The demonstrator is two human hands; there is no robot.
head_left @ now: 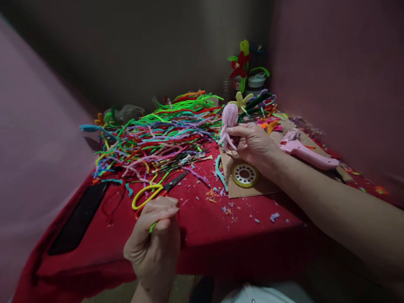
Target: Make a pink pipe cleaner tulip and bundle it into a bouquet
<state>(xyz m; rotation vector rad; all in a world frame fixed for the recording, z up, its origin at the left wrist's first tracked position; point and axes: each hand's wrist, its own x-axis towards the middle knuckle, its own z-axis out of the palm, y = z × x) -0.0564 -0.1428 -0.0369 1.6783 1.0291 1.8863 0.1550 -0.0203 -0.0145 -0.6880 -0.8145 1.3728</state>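
Note:
My right hand (pixel 252 143) pinches a pale pink pipe-cleaner figure (pixel 229 115) with a rounded, ribbed top and several loose strands hanging below, like a small octopus. It is held above a piece of cardboard (pixel 235 189). Close to the table's front edge, my left hand (pixel 156 240) is closed, and a short bit of bright green pipe cleaner (pixel 152 227) shows between its fingers. Just beyond that hand lie yellow-handled scissors (pixel 148 195) with dark blades, partly hidden by the knuckles. A round spool (pixel 245 174) with a yellow rim rests on the cardboard below my right wrist.
A big heap of coloured pipe cleaners (pixel 170 126) spreads over the red cloth (pixel 202 227). A pink glue gun (pixel 309 155) lies at the right and a black phone (pixel 78 219) at the left. Pipe-cleaner flowers (pixel 240 65) stand at the back near a lidded bottle (pixel 256 82). Scraps litter the cloth.

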